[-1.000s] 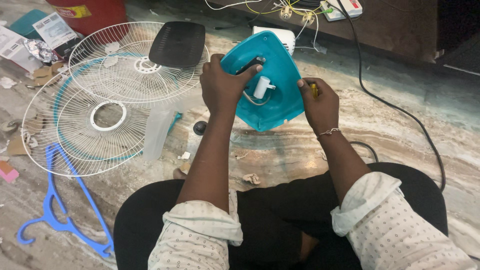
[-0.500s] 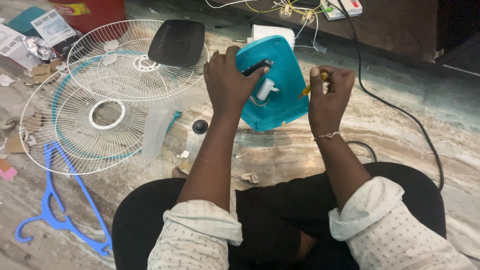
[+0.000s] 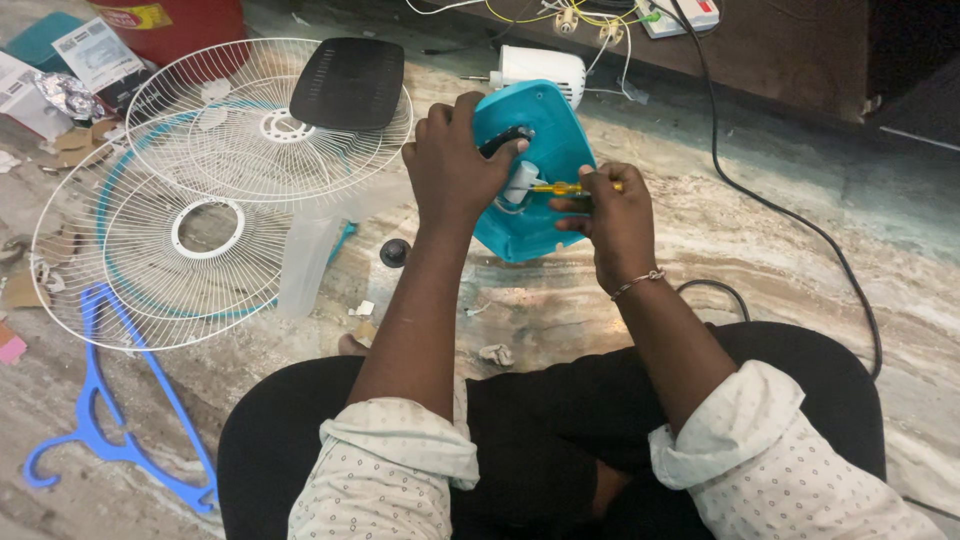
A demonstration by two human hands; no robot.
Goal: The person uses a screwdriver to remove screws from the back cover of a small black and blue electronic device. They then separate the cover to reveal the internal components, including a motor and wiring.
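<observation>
Floor (image 3: 800,230) of veined marble, beige and grey, littered with small scraps. Dark wooden furniture base (image 3: 800,60) runs along the top edge. Black cable (image 3: 790,215) snakes across the floor at right. White wire fan grilles (image 3: 200,200) lie at left, overlapping. Blue plastic hanger (image 3: 100,420) lower left. Red bin (image 3: 170,25) upper left, torn cardboard bits (image 3: 70,140) beside it. Light even, soft.

2 fan grilles (image 3: 200,200) overlapping left of the fan housing (image 3: 540,170) — hanger (image 3: 110,400) nearer, motor (image 3: 540,65) behind.
</observation>
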